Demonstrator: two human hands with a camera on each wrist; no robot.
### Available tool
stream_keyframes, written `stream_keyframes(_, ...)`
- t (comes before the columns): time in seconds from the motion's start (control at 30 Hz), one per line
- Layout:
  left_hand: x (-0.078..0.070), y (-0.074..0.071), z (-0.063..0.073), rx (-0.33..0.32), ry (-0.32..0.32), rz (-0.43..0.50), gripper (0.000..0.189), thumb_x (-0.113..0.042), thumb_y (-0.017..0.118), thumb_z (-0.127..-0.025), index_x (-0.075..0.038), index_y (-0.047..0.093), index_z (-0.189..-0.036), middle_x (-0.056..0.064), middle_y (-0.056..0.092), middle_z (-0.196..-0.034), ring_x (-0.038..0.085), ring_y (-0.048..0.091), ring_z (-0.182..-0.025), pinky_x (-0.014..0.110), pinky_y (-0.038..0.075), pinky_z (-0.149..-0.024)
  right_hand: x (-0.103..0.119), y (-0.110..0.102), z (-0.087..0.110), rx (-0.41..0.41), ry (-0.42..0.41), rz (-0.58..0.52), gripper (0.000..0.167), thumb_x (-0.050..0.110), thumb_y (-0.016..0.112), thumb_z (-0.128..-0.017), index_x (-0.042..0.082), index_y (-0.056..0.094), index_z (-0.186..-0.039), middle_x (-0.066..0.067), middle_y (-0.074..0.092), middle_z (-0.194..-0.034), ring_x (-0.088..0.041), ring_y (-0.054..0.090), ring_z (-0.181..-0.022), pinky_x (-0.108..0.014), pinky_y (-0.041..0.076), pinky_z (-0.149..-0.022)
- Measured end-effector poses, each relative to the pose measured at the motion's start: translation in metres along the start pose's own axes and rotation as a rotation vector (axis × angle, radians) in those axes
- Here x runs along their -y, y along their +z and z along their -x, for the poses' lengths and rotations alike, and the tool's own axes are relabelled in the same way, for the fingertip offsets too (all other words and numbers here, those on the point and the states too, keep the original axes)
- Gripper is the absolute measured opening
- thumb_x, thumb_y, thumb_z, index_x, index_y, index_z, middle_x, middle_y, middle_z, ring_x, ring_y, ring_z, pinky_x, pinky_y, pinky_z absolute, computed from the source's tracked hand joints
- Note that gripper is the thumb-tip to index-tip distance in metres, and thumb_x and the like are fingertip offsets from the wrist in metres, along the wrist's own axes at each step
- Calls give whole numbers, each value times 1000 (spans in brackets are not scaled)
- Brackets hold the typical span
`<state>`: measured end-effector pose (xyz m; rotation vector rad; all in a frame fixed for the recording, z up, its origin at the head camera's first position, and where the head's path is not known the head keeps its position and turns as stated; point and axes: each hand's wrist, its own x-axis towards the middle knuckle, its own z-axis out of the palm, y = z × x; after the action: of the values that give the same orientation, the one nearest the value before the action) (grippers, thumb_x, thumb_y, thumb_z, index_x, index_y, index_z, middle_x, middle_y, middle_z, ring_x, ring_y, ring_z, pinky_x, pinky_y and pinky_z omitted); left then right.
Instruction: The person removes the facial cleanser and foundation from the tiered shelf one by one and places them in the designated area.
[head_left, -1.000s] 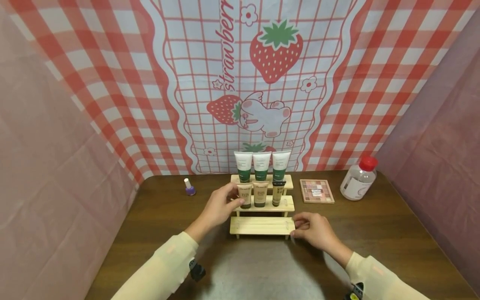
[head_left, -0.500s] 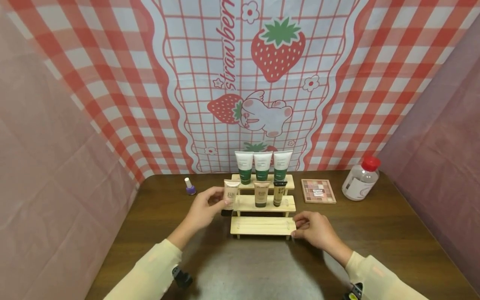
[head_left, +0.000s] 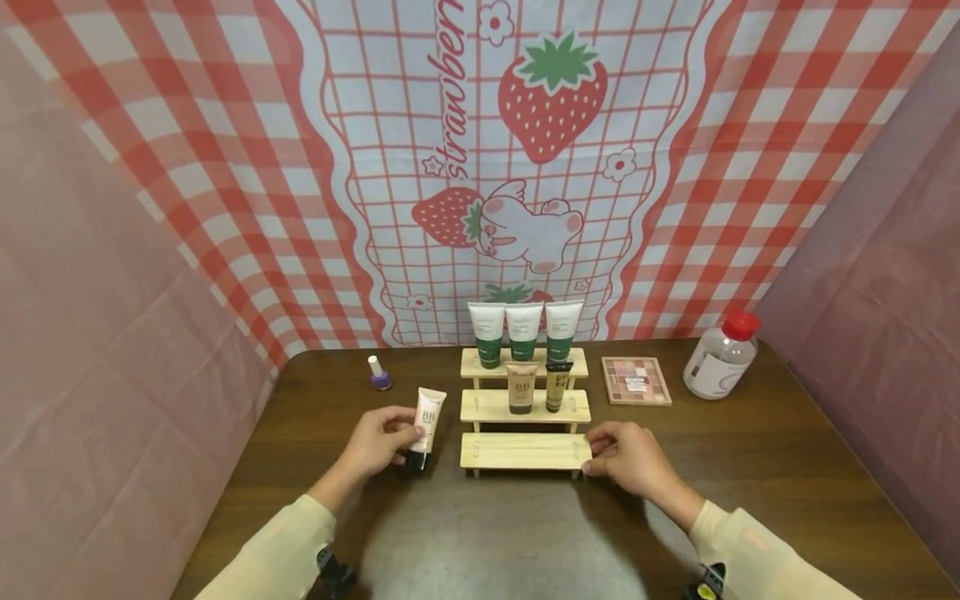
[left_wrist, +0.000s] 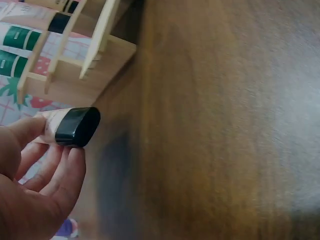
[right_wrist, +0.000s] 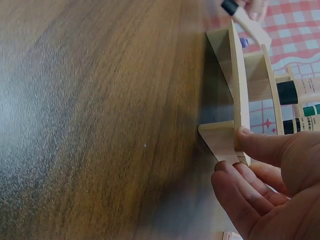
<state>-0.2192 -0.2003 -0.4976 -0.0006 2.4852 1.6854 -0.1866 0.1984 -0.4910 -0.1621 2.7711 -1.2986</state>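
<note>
My left hand [head_left: 381,442] pinches a BB cream tube [head_left: 427,421], pale pink with a black cap, left of the wooden tiered rack [head_left: 525,452]. In the left wrist view the cap [left_wrist: 77,127] points down and the tube is held between thumb and fingers. My right hand [head_left: 628,457] grips the right end of the rack's lowest shelf, thumb on top and fingers beneath, as the right wrist view shows. On the middle shelf stand another BB cream tube [head_left: 522,388] and a slim gold tube with a black top [head_left: 557,387]. The lowest shelf holds nothing.
Three white-and-green tubes [head_left: 523,333] stand on the top shelf. A purple nail polish bottle [head_left: 379,375] is at the back left. To the right lie an eyeshadow palette [head_left: 635,382] and a clear bottle with a red cap [head_left: 720,358]. A printed cloth [head_left: 480,208] hangs behind.
My left hand has lifted the left BB cream tube off the middle shelf and carried it left and toward me. My right hand stays on the rack.
</note>
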Motion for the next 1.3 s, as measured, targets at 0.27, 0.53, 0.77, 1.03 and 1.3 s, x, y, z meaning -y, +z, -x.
stream_keyframes(0.27,10,8,1,-25,-77,-61,26,-6,76,-91,5,71,-114,10,75,-89,19,68,-72,37,60,-55,0,-1,-1,21,87,-70,38,2,89,-70,2,73,-105,-8,77,-88,-19,68,-61,-34,56,-47)
stream_keyframes(0.53,11,10,0,-38,-91,-87,24,-3,74,-91,7,70,-112,12,74,-89,19,67,-70,36,60,-55,0,-1,-1,30,98,-69,39,3,90,-71,3,73,-107,-9,78,-87,-24,70,-61,-34,56,-47)
stream_keyframes(0.77,12,10,-2,-42,-117,-106,25,-2,74,-91,6,71,-114,13,75,-92,20,67,-70,36,60,-57,1,-2,0,34,98,-69,40,2,90,-71,2,73,-107,-9,77,-86,-24,70,-62,-34,56,-47)
stream_keyframes(1.03,10,10,-4,-48,-112,-132,23,-1,75,-90,7,71,-111,13,74,-89,21,68,-69,36,61,-56,1,-3,-1,41,101,-71,39,2,89,-72,2,72,-107,-9,77,-86,-24,70,-63,-34,55,-47)
stream_keyframes(1.3,11,10,-3,-56,-104,-158,20,1,75,-90,7,73,-109,12,75,-87,19,68,-66,35,60,-54,1,-3,-1,46,105,-67,39,3,90,-72,2,73,-108,-9,77,-86,-22,70,-63,-35,56,-47)
